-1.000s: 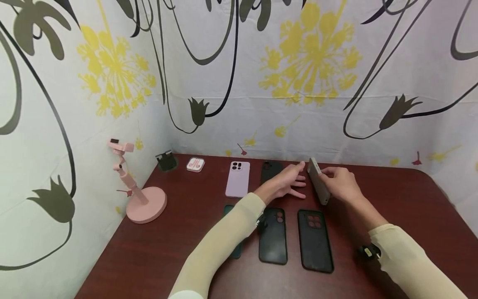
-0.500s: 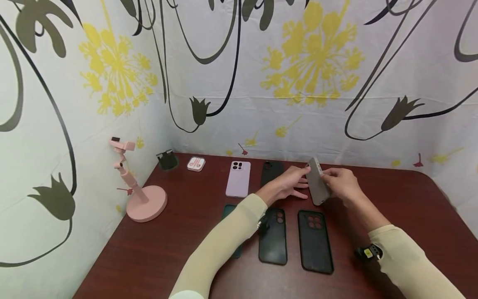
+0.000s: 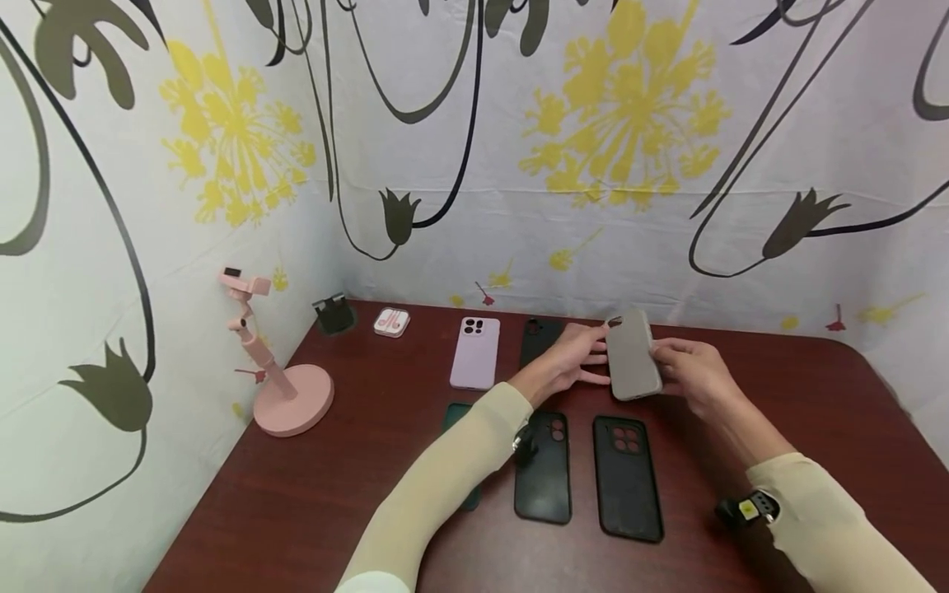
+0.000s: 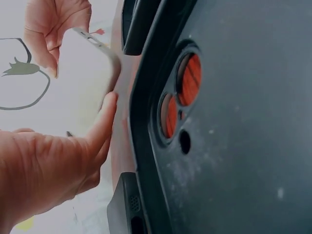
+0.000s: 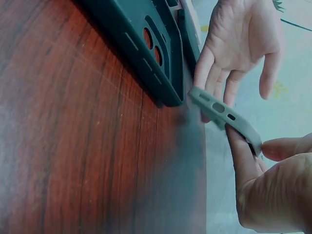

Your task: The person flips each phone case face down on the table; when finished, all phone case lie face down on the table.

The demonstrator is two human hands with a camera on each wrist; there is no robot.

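Observation:
In the head view a grey phone case (image 3: 633, 358) is raised at the table's far side, its flat face toward me. My right hand (image 3: 695, 371) pinches its right edge between thumb and fingers, which the right wrist view shows at one end of the case (image 5: 229, 116). My left hand (image 3: 569, 358) is at the opposite side, fingers spread and fairly straight. Its fingertips reach the case's left edge; the exact contact is unclear. Beneath the left hand lies a dark phone case (image 3: 539, 333), partly covered. Two black phone cases lie nearer, a left one (image 3: 543, 486) and a right one (image 3: 628, 490).
A lavender phone case (image 3: 474, 354) lies left of the hands. My left sleeve partly covers a teal case (image 3: 455, 413). Farther left are boxed earphones (image 3: 391, 322), a small dark object (image 3: 335, 315) and a pink stand (image 3: 294, 401). A patterned cloth (image 3: 445, 231) hangs behind the table.
My right hand has turned the grey case from nearly edge-on to showing its broad face. My left hand stays almost in place, its fingers now at the case's edge.

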